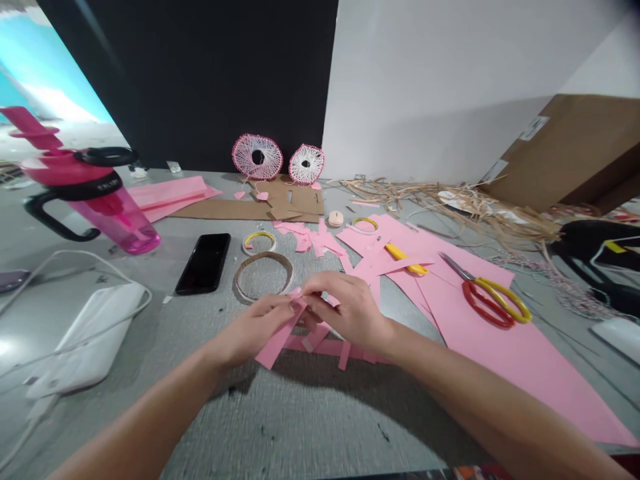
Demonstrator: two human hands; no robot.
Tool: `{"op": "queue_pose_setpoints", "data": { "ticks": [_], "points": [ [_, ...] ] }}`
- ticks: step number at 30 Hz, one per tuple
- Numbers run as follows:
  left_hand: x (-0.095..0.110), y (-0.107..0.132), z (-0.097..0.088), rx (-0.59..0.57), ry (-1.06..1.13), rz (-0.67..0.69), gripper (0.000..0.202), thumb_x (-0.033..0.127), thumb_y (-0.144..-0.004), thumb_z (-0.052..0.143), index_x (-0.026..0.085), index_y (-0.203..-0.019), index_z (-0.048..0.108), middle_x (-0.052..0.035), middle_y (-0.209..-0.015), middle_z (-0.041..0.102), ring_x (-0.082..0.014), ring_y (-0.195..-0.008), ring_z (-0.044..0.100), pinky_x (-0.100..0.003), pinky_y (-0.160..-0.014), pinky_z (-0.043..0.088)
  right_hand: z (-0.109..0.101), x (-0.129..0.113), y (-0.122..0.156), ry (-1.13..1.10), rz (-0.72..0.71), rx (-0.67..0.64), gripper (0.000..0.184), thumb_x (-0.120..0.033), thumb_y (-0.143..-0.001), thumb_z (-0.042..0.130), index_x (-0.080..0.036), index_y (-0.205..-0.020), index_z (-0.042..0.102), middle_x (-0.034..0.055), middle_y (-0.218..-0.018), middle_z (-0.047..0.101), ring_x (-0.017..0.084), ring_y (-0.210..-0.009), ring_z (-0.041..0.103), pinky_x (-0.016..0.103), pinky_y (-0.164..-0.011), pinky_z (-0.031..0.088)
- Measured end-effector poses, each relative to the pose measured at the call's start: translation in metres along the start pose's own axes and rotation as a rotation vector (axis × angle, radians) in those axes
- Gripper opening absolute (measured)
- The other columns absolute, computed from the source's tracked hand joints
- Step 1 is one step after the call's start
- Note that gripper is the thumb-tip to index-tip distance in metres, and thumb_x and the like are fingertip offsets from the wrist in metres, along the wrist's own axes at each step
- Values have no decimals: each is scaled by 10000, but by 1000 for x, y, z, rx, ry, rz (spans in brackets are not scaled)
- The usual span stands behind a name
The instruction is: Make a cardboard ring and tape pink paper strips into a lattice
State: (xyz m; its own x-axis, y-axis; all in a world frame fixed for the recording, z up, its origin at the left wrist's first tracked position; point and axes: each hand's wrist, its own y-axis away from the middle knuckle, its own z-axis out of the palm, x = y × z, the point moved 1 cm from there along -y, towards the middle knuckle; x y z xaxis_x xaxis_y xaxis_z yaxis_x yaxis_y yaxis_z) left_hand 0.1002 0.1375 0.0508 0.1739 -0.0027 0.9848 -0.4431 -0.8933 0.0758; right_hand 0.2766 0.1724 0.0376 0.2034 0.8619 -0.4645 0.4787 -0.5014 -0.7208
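Both my hands meet over the middle of the table. My left hand [255, 323] is closed on a pink paper strip [280, 339], whose free end slants down to the left. Fingers of my right hand [347, 303] pinch the strip's upper end; what lies under them is partly hidden. Below the hands are more pink strips [325, 347], some with small pale patches. Just behind my left hand lies a ring [240, 277] with a brown inside and pale outside. A yellow-and-white tape roll [259, 243] sits beyond it.
Scissors [483, 287] and a yellow cutter [405, 260] lie on pink sheets [500, 353] at right. A phone [203, 263], white power bank [90, 340] and pink bottle [100, 193] stand left. Two string-wound rings [257, 157] lean against the black panel, near cardboard [220, 209].
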Motion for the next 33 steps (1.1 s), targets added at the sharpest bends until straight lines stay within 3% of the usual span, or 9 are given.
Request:
{"op": "queue_pose_setpoints", "data": {
  "ticks": [5, 9, 15, 19, 25, 33],
  "points": [
    [-6, -3, 3, 131, 136, -31, 304, 454, -861, 651, 239, -699, 791, -76, -781, 765, -255, -833, 698, -330, -845, 509, 1, 5, 1, 29, -7, 4, 138, -223, -1003, 513, -220, -947, 640, 22, -844, 726, 131, -764, 666, 258, -708, 524],
    [-10, -2, 4, 136, 103, -64, 307, 455, -851, 655, 239, -671, 779, -64, -751, 750, -252, -788, 675, -327, -769, 513, 2, 6, 4, 54, -42, -8, 155, -230, -1013, 498, -219, -948, 638, 16, -820, 721, 126, -746, 662, 248, -689, 513],
    [-19, 3, 2, 373, -42, -72, 213, 397, -811, 688, 285, -649, 768, -43, -822, 753, -276, -910, 638, -329, -819, 504, -1, 3, 4, 143, -209, -56, 154, -184, -1004, 476, -209, -960, 622, 25, -771, 699, 138, -690, 643, 254, -628, 494],
    [-15, 4, 2, 329, 60, -19, 183, 392, -778, 740, 283, -633, 761, -48, -749, 735, -295, -919, 638, -347, -847, 512, -7, 5, 3, 162, -293, -115, 151, -175, -990, 497, -224, -1037, 632, 49, -881, 737, 167, -791, 685, 288, -691, 540],
    [-5, 4, 5, 291, 130, 21, 206, 389, -778, 732, 275, -608, 745, -35, -659, 709, -282, -845, 660, -346, -823, 514, -10, 3, 3, 149, -366, -90, 209, -120, -983, 491, -200, -1140, 602, 54, -932, 757, 159, -857, 710, 282, -741, 568],
    [-7, 2, 3, 180, 38, 86, 290, 372, -849, 597, 279, -628, 760, -19, -659, 718, -214, -658, 624, -301, -664, 474, -13, -5, -3, 306, -479, -60, 141, -108, -992, 501, -150, -1060, 617, 87, -973, 759, 141, -804, 701, 251, -650, 545]
  ]
}}
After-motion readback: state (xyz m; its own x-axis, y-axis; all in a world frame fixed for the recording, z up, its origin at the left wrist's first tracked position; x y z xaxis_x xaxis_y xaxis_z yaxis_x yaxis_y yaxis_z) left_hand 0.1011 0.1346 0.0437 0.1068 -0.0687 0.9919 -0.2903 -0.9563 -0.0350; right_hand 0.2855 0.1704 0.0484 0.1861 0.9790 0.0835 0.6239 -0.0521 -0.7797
